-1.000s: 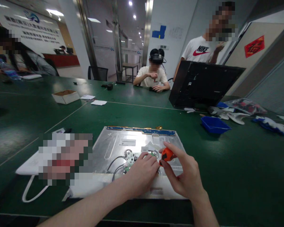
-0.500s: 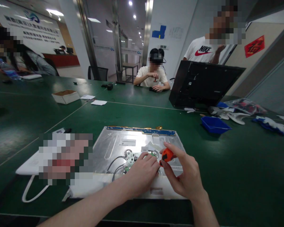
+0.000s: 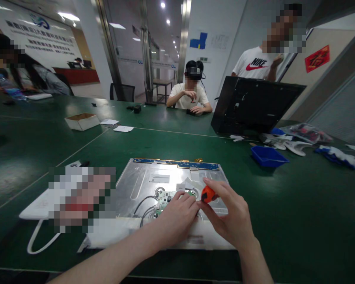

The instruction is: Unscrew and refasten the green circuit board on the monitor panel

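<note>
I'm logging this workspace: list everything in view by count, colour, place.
Metal panel: one, silver, front centre.
Circuit board: one, green, on panel.
Edge strip: one, blue, panel's far edge.
Orange tool: one, orange-black, above panel.
White object: one, white, left of panel.
Tray: one, blue, right.
Housing: one, black, beyond tray.
Cloth: one, blue and white, far right.
Open box: one, white, left.
Papers: two, white, beside open box.
Bottle: one, clear, far left.
Tabletop: one, green, throughout.
People: at least four, varied clothing, background.
Left hand: one, bare, over circuit board.
Right hand: one, bare, holding orange tool.
</note>
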The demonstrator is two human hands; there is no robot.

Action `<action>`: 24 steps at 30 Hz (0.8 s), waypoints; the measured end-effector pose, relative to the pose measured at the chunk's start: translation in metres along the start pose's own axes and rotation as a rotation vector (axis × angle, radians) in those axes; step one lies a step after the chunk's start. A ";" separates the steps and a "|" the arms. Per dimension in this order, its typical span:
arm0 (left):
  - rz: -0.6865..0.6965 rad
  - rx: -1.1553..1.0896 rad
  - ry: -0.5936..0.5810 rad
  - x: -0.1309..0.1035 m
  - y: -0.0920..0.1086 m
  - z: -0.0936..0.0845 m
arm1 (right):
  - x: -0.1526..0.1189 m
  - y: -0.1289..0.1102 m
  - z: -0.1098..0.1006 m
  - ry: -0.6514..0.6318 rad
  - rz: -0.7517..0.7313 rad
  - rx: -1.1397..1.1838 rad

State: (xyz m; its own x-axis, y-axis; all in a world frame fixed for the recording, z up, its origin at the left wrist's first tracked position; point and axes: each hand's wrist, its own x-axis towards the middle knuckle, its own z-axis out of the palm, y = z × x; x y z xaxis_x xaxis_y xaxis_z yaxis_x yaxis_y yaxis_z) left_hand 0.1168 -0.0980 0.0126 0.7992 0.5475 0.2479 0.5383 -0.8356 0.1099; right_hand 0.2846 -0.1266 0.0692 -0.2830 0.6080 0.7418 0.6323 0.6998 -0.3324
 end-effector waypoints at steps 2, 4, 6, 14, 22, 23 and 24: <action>-0.007 -0.007 0.018 0.000 0.000 0.003 | 0.000 0.000 0.001 -0.002 -0.003 -0.014; -0.011 -0.014 0.023 0.000 -0.001 0.004 | -0.001 0.000 0.001 0.002 -0.012 -0.016; -0.013 -0.025 0.024 -0.001 -0.001 0.004 | -0.003 0.000 0.001 0.018 -0.007 -0.014; -0.004 -0.029 0.003 0.000 -0.002 0.003 | -0.003 -0.001 0.000 0.007 0.016 0.018; -0.009 -0.008 0.019 0.000 -0.002 0.006 | 0.001 -0.002 -0.001 -0.004 -0.015 0.015; -0.005 -0.004 0.014 0.000 -0.002 0.006 | 0.001 -0.001 -0.001 0.001 -0.019 0.014; 0.001 -0.001 0.007 0.000 -0.002 0.005 | 0.001 -0.001 0.000 0.005 -0.024 0.013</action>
State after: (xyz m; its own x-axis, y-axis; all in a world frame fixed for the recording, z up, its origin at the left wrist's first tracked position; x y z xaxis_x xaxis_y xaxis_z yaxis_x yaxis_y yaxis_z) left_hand 0.1173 -0.0964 0.0078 0.7977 0.5465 0.2551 0.5373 -0.8361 0.1111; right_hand 0.2843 -0.1267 0.0702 -0.2944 0.5890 0.7526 0.6156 0.7192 -0.3221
